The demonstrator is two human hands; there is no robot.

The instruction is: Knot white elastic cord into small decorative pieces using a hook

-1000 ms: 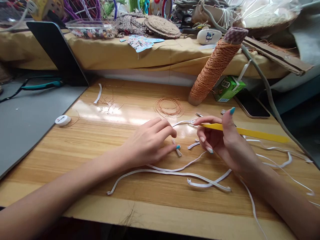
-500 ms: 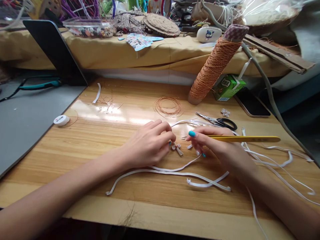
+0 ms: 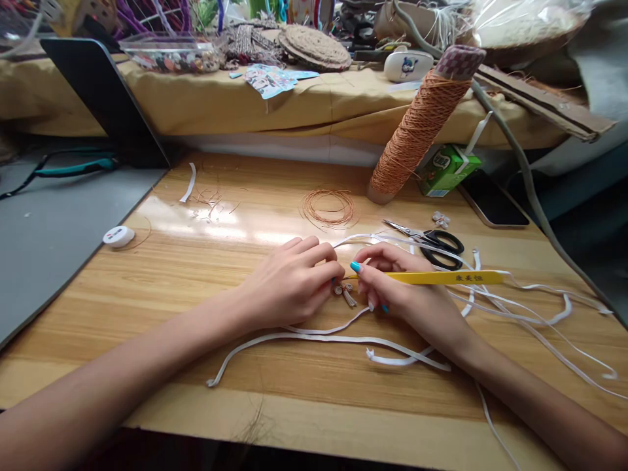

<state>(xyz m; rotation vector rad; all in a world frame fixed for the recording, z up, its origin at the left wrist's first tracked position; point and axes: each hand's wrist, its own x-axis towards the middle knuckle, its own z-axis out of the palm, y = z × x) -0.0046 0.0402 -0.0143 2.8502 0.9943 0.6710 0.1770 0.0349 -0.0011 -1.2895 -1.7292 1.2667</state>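
Small coiled piece [image 3: 343, 292], brownish with white tails, lies by yellow tweezers [image 3: 441, 277].

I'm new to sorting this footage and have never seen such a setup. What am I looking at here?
No machine here: these are a person's two bare hands, filmed by one camera worn on the head, looking forward and down, so every picture shares that view. On the wooden table lie white strips, scissors, a loop of copper wire, a leaning spool of orange cord, a green carton and a phone. The right hand has its grip closed on a yellow tool, tip aimed at a small rolled piece that the left hand touches with its fingertips; whether they pinch it I cannot tell.
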